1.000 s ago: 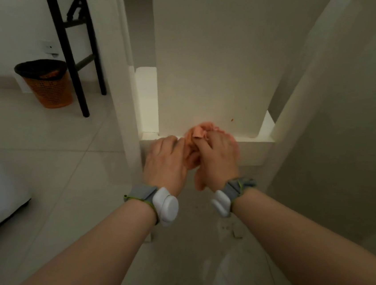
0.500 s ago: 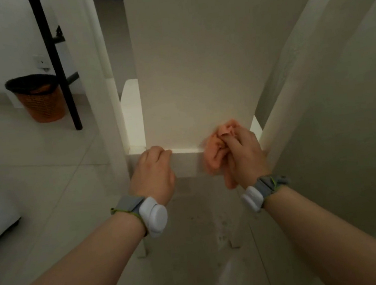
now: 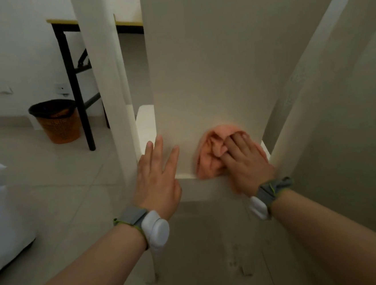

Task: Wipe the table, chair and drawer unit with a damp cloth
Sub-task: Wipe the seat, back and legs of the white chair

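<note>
From the head view, I have the left hand (image 3: pixel 156 180) spread wide, fingers straight and splayed, flat against the lower left of the white chair's broad panel (image 3: pixel 209 70). It holds nothing and, I judge, steadies the chair. The right hand (image 3: pixel 244 159) lies palm-down on the peach cloth (image 3: pixel 209 154), fingers only slightly bent into its folds. It presses the bunched cloth against the bottom of the panel, just above the lower rail (image 3: pixel 210 186). The cloth is blurred at its edges, so I cannot tell how it is folded.

The step in hand looks like wiping the panel's lower part. To do it well, I would flatten the cloth under the whole palm rather than push a wad. I would run overlapping strokes across the panel's width and carry them over the rail's top edge, where dust settles. The left hand should brace against each stroke so that the light chair does not skid on the tiled floor (image 3: pixel 48 191). The side post (image 3: pixel 106 81) next to the left hand deserves a pass too.

An orange wastebasket (image 3: pixel 58 123) stands well apart, by a black-legged table (image 3: pixel 69 62).
</note>
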